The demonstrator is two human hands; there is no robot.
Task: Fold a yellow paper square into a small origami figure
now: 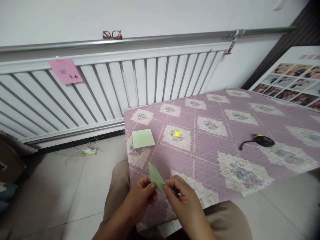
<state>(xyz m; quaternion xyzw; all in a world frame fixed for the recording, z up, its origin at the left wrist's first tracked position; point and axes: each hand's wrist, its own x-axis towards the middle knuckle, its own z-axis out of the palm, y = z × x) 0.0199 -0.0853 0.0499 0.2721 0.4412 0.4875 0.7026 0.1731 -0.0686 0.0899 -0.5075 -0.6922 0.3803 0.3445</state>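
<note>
A folded piece of light green paper [156, 176], pointed at its top, is held up over the table's near left part. My left hand [143, 194] pinches its lower left side between thumb and fingers. On its lower right side, my right hand [181, 192] has the thumb and fingers closed on the same paper. Something dark shows by the right fingers, too small to make out. A stack of square green paper [143, 138] lies flat beyond my hands. To the right of the stack sits a small yellow folded paper piece [177, 133].
The table wears a purple floral cloth [186, 115]. A black object with a curved stem [263, 140] lies to the right. A photo board [291, 81] stands at the back right. Behind are a white radiator [130, 78], glasses [112, 35] and a pink note [65, 71].
</note>
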